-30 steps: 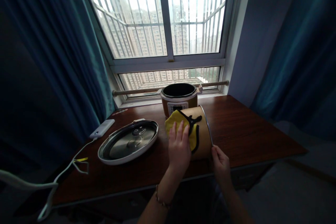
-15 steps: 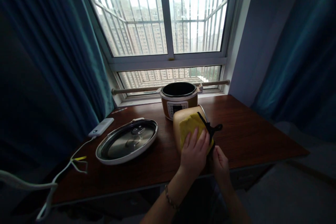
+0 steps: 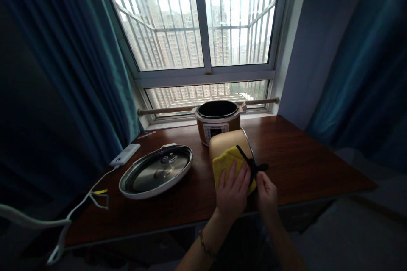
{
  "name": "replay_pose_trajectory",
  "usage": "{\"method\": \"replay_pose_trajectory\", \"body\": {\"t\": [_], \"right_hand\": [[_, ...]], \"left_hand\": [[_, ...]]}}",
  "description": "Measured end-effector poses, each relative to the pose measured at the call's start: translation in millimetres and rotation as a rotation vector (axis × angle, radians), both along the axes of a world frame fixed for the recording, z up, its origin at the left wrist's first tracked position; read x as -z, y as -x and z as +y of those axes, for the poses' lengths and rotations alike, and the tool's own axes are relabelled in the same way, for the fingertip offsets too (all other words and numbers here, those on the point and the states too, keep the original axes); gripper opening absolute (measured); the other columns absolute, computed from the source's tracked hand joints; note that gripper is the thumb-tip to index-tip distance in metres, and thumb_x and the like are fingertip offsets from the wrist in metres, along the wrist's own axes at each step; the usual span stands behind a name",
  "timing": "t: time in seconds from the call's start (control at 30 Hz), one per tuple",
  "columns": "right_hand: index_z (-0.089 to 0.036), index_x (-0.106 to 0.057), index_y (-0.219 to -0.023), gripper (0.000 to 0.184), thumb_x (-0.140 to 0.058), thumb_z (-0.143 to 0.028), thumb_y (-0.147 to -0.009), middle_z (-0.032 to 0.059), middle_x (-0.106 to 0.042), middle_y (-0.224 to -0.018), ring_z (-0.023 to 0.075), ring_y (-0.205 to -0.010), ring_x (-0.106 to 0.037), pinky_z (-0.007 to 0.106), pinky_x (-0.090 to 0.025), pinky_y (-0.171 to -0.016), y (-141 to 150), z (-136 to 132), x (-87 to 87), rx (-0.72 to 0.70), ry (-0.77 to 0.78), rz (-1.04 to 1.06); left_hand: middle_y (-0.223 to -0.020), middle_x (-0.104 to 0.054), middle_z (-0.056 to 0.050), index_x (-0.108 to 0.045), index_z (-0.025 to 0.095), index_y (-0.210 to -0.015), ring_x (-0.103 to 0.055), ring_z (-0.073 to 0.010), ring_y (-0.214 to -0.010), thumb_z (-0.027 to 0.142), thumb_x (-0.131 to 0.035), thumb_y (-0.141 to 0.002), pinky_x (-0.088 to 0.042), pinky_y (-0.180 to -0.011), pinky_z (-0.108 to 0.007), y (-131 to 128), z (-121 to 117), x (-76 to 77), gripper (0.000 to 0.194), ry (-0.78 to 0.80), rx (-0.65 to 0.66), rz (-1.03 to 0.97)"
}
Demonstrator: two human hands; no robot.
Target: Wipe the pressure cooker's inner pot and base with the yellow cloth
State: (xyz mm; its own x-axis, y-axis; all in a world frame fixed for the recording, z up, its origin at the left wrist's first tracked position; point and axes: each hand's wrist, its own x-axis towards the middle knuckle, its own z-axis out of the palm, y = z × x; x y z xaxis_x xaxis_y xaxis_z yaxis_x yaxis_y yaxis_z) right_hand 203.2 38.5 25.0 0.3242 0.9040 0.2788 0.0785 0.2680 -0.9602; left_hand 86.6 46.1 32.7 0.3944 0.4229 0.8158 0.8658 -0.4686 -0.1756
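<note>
A gold inner pot lies on its side on the table, its metal rim facing right. My left hand presses a yellow cloth with black edging against the pot's outer wall, fingers spread over the fabric. At the lower right of the rim, my right hand pinches the pot's edge, with the cloth's black loop close by. Just behind the pot stands a gold and white electric cooker, its top uncovered. To the left rests a round lid, its metal inner side up.
A white power strip with a white cable lies at the left of the brown wooden table. Behind it are a barred window and a rail; blue curtains hang on both sides.
My left hand has slid the cloth rightward and down along the pot's wall, then slightly back left. My right hand stays at the rim.
</note>
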Motion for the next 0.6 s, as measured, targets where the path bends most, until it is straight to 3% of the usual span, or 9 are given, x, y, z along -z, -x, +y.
{"method": "replay_pose_trajectory", "body": {"t": [0.23, 0.43, 0.6], "right_hand": [[-0.017, -0.052, -0.069, 0.034, -0.042, -0.046, -0.085, -0.0017, -0.048, -0.060, 0.0119, -0.057, -0.043, 0.022, -0.032, -0.053, 8, 20, -40.7, -0.072, 0.008, -0.102], [-0.018, -0.048, -0.071, 0.032, -0.035, -0.042, -0.089, -0.0023, -0.047, -0.061, 0.0112, -0.056, -0.042, 0.023, -0.031, -0.053, 12, 43, -36.1, -0.080, -0.143, -0.196], [-0.019, -0.045, -0.070, 0.031, -0.035, -0.041, -0.089, -0.0033, -0.044, -0.060, 0.0111, -0.055, -0.042, 0.023, -0.029, -0.052, 14, 40, -31.8, -0.068, -0.105, -0.211]], "left_hand": [[-0.138, -0.042, -0.001, -0.043, 0.020, -0.130, -0.029, -0.0234, -0.132, 0.023, -0.038, -0.088, -0.021, -0.108, -0.044, 2, 13, -60.0, 0.043, 0.303, -0.063, -0.097], [-0.135, -0.047, -0.001, -0.044, 0.023, -0.127, -0.035, -0.0232, -0.127, 0.023, -0.038, -0.088, -0.025, -0.106, -0.043, 3, 42, -81.6, 0.040, 0.347, -0.083, -0.159], [-0.120, -0.058, -0.005, -0.053, 0.021, -0.116, -0.049, -0.0221, -0.113, 0.024, -0.038, -0.088, -0.034, -0.097, -0.038, 21, 77, -95.6, 0.032, 0.428, -0.163, -0.275]]}}
